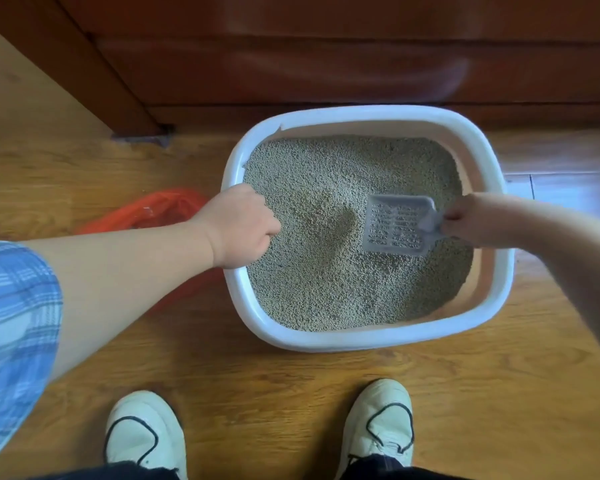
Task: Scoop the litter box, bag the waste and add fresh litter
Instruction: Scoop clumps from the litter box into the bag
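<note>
Steadying litter box [361, 114] rim with curled left hand [238, 225] | gripping scoop [397, 223] handle in right hand [465, 220] | best skimmed shallow, sifting litter [326, 282] before lifting

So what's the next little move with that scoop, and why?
Probably dip the scoop's front edge into the litter and slide it toward the hollow near the middle. The scoop looks empty and lies flat at the surface, the right hand grips its handle, the left hand holds the litter box rim, and the orange bag waits beside the box.
</note>
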Tool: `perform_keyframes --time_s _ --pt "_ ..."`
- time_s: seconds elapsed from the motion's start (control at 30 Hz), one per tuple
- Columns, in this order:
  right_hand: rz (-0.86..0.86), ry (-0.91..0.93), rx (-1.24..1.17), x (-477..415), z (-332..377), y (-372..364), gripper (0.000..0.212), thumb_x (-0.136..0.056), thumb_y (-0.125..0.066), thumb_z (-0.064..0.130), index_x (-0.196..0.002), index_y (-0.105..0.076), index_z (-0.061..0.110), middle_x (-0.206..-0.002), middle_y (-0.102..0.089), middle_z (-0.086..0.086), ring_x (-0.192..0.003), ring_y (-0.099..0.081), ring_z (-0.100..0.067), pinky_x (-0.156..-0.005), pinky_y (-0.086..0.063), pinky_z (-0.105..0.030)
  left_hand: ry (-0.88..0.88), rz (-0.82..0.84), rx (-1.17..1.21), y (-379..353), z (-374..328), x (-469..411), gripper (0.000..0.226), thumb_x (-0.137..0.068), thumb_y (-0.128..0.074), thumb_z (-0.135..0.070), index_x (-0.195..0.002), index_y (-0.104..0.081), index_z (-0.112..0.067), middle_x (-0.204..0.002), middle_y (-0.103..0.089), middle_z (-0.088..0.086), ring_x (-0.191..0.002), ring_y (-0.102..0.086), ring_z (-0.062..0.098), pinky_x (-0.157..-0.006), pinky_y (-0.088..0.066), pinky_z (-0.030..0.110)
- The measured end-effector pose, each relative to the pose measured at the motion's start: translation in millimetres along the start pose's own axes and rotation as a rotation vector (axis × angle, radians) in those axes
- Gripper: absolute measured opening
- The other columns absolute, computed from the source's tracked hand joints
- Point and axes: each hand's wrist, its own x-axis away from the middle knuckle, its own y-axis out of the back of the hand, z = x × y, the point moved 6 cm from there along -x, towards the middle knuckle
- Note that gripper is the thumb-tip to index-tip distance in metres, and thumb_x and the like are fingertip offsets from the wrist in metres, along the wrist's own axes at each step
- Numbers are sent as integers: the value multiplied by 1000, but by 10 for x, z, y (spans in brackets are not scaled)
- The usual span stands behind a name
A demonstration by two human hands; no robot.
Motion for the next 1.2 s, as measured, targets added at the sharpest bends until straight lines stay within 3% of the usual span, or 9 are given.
perform_keyframes --time_s 0.13,0.3,0.47,0.6,0.73,0.87,1.0,1.07,1.2 --pt "-44 -58 -60 83 -184 212 40 -88 -55 43 -65 -57 11 -57 -56 -5 -58 -51 -24 -65 -47 -36 -11 -20 -4 -11 2 9 24 -76 -25 -27 -57 -39 -24 -57 -54 -6 -65 -51 22 -73 -35 34" --pt "37 37 -300 52 -31 -21 31 -97 -56 27 -79 -61 1 -50 -52 -1 -44 -46 -16 -41 -36 -18 -18 -41 10 -7 2 24 23 -76 -26 -27 -57 -37 -24 -55 -54 -5 -63 -51 23 -71 -36 34" --pt "87 137 -390 58 280 -44 31 -98 -54 27 -81 -62 3 -53 -53 0 -50 -45 -18 -46 -36 -23 -5 -17 107 34 5 51 29 -79 -24 -28 -63 -48 -25 -63 -55 -7 -72 -53 21 -76 -40 36" --pt "9 250 -401 147 661 85 32 -99 -52 28 -75 -60 8 -51 -53 3 -42 -43 -9 -43 -34 -15 -53 -154 326 203 38 219 21 -82 -40 -22 -74 -59 -23 -75 -58 -6 -83 -53 22 -84 -45 40" --pt "-44 334 -377 161 1217 159 35 -99 -49 36 -73 -55 14 -52 -56 5 -42 -45 -8 -50 -39 -25 -21 -244 331 353 213 678 18 -80 -47 -16 -78 -65 -18 -82 -61 -2 -88 -54 25 -89 -44 41" --pt "-116 444 -290 160 1980 289 40 -99 -46 46 -73 -55 18 -60 -61 6 -45 -48 -6 -54 -42 -30 121 -203 322 338 546 1338 21 -76 -45 -9 -75 -64 -18 -82 -62 -2 -85 -56 27 -84 -47 42" --pt "-235 609 -141 123 2806 315 34 -101 -43 44 -80 -49 19 -66 -60 2 -66 -59 -26 -58 -43 -36 430 -140 405 186 959 2101 25 -72 -41 -10 -79 -63 -19 -83 -61 -4 -86 -53 26 -80 -50 44" --pt "-335 695 -1 68 3183 228 23 -101 -37 41 -95 -51 23 -79 -63 1 -76 -62 -31 -60 -45 -37 540 -125 441 126 1038 2457 28 -73 -37 -14 -83 -63 -20 -85 -61 -5 -88 -52 24 -80 -51 44" --pt "-506 824 272 31 3753 12 28 -96 -42 30 -121 -54 31 -109 -65 3 -98 -64 -28 -69 -46 -36 662 -39 478 -9 1030 2941 32 -74 -33 -18 -87 -62 -26 -88 -58 -9 -92 -51 20 -83 -49 40"
